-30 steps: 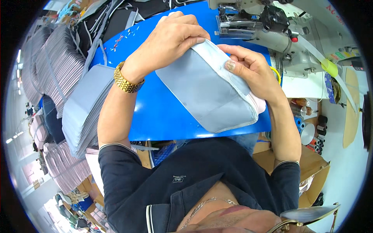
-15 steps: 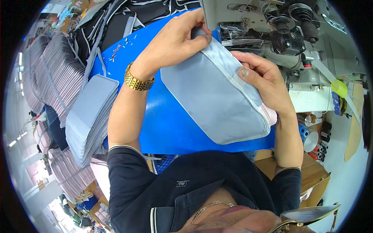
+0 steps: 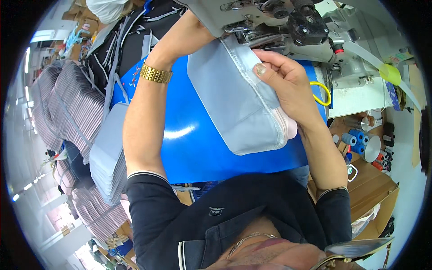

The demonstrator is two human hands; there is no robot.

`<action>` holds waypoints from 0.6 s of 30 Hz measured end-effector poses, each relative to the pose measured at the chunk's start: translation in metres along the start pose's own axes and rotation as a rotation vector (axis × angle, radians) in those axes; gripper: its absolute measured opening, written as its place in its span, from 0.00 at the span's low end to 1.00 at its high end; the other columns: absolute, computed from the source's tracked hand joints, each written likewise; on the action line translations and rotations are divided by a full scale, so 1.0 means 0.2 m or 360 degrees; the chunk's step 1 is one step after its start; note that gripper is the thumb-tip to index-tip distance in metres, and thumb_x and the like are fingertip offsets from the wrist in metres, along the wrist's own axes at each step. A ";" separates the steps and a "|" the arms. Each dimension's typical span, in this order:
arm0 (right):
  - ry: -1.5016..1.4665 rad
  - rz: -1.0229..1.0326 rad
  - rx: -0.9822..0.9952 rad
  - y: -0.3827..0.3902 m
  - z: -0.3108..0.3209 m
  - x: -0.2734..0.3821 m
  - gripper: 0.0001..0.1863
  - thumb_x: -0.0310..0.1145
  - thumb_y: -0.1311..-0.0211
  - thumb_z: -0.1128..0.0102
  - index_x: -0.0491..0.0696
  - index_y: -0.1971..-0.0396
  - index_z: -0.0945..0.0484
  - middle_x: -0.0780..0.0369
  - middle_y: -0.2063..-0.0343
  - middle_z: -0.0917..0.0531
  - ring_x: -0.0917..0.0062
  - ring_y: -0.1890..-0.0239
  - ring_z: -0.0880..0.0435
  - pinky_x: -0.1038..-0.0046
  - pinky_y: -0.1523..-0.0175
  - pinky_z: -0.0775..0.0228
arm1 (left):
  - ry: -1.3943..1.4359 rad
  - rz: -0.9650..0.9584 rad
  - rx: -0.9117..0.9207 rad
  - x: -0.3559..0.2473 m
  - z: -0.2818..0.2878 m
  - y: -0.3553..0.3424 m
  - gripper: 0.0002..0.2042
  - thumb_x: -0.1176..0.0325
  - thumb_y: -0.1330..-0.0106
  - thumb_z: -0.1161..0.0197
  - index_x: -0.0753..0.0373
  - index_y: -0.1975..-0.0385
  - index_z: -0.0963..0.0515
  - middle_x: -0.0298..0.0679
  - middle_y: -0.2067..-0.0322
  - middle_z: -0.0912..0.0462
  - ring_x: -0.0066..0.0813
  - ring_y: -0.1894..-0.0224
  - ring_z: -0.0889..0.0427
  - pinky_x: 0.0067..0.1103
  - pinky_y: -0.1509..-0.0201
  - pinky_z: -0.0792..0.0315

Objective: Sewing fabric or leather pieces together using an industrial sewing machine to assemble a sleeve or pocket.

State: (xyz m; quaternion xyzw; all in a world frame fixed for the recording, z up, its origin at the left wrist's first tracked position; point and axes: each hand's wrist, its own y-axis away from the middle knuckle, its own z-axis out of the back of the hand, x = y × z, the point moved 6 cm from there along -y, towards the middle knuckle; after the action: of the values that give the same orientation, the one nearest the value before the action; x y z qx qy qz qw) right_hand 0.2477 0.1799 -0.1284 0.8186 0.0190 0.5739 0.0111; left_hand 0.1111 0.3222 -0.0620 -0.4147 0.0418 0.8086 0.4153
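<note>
A light grey-blue fabric piece (image 3: 231,103) with rounded corners lies slanted across the blue table surface (image 3: 193,155). A seamed strip runs along its right side, and a pinkish layer (image 3: 288,126) peeps out at the lower right. My right hand (image 3: 285,83) grips that side, thumb on top and fingers curled at the edge. The fabric's far end reaches under the sewing machine (image 3: 265,33). My left hand (image 3: 191,33) is at that far end, its fingers hidden behind the machine head, so their grip does not show.
Stacked grey fabric pieces (image 3: 105,157) stand at the left, beside tied striped bundles (image 3: 74,101). Black fabric with pale-edged strips (image 3: 112,58) lies far left. A yellow loop handle (image 3: 321,93) sits right of my right hand. Thread spools (image 3: 357,140) and a cardboard box (image 3: 369,189) are at the right.
The fabric and both hands have shifted up and left in view, nearer the machine head. My left fingers have gone behind it. The yellow handle has come into sight.
</note>
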 end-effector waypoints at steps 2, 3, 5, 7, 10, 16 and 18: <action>0.0007 0.0035 0.0026 0.00 -0.01 0.00 0.15 0.28 0.35 0.40 0.39 0.50 0.22 0.66 0.66 0.17 0.89 0.66 0.21 0.85 0.59 0.28 | -0.0023 -0.0003 -0.0001 0.01 0.00 -0.01 0.12 0.73 0.42 0.39 0.67 0.58 0.20 0.46 0.59 0.17 0.38 0.58 0.20 0.28 0.53 0.27; 0.0014 0.0062 0.0004 -0.01 -0.01 0.00 0.15 0.28 0.36 0.40 0.39 0.51 0.22 0.66 0.67 0.18 0.90 0.67 0.22 0.86 0.61 0.29 | -0.0040 -0.0006 -0.0005 0.01 0.01 -0.02 0.12 0.73 0.42 0.39 0.67 0.58 0.20 0.46 0.60 0.17 0.38 0.58 0.20 0.28 0.53 0.27; 0.0056 0.0079 0.0022 -0.01 -0.02 0.00 0.14 0.28 0.36 0.40 0.38 0.52 0.22 0.66 0.67 0.17 0.90 0.67 0.22 0.86 0.61 0.29 | -0.0069 -0.0010 -0.0011 0.02 0.02 -0.04 0.12 0.72 0.42 0.38 0.67 0.59 0.20 0.45 0.61 0.17 0.36 0.59 0.20 0.28 0.54 0.27; 0.0084 0.0089 0.0009 -0.02 -0.02 -0.01 0.14 0.28 0.36 0.40 0.38 0.53 0.22 0.66 0.67 0.17 0.90 0.67 0.22 0.86 0.61 0.29 | -0.0104 -0.0013 -0.0012 0.04 0.04 -0.06 0.12 0.72 0.42 0.38 0.67 0.59 0.20 0.44 0.61 0.17 0.35 0.59 0.20 0.27 0.55 0.27; -0.0012 0.0085 0.0019 -0.03 -0.02 -0.02 0.14 0.28 0.37 0.40 0.38 0.54 0.22 0.66 0.67 0.17 0.89 0.67 0.22 0.86 0.61 0.29 | -0.0170 -0.0011 -0.0023 0.08 0.07 -0.08 0.11 0.72 0.42 0.37 0.66 0.60 0.21 0.43 0.62 0.17 0.34 0.60 0.20 0.26 0.56 0.27; 0.0300 0.0300 -0.0066 -0.06 -0.02 0.03 0.10 0.29 0.37 0.40 0.37 0.61 0.19 0.65 0.72 0.17 0.89 0.71 0.22 0.85 0.67 0.29 | -0.0894 -0.0276 -0.0326 0.09 0.12 -0.01 0.11 0.71 0.41 0.36 0.66 0.60 0.21 0.41 0.65 0.17 0.30 0.62 0.21 0.25 0.58 0.27; 0.0306 0.0233 -0.0112 -0.06 0.00 0.03 0.10 0.30 0.36 0.40 0.38 0.63 0.18 0.66 0.74 0.17 0.89 0.74 0.22 0.84 0.71 0.30 | -0.1066 -0.0379 -0.0648 -0.01 0.09 0.14 0.10 0.71 0.41 0.36 0.66 0.61 0.21 0.40 0.65 0.17 0.29 0.63 0.21 0.24 0.59 0.27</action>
State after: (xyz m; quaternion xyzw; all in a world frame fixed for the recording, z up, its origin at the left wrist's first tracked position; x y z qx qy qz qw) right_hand 0.2485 0.1929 -0.1236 0.7581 -0.0598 0.6494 -0.0039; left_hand 0.0810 0.3098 -0.0560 -0.2041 -0.3051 0.8369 0.4061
